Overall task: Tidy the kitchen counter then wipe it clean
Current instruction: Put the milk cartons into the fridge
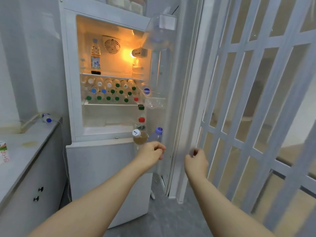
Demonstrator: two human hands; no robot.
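Observation:
The white fridge stands open and lit, its middle shelf packed with several capped bottles. My left hand is at the lower door shelf, closed around a clear bottle with a purple cap. A bottle of amber liquid with a white cap sits right against that hand; I cannot tell if the hand also holds it. My right hand curls its fingers on the edge of the fridge door. The grey counter lies at the left with a yellowish stain.
A blue-capped bottle lies on its side at the counter's far end, next to a cable. A carton stands at the counter's left edge. A white folding lattice door fills the right side. Drawers with black handles sit under the counter.

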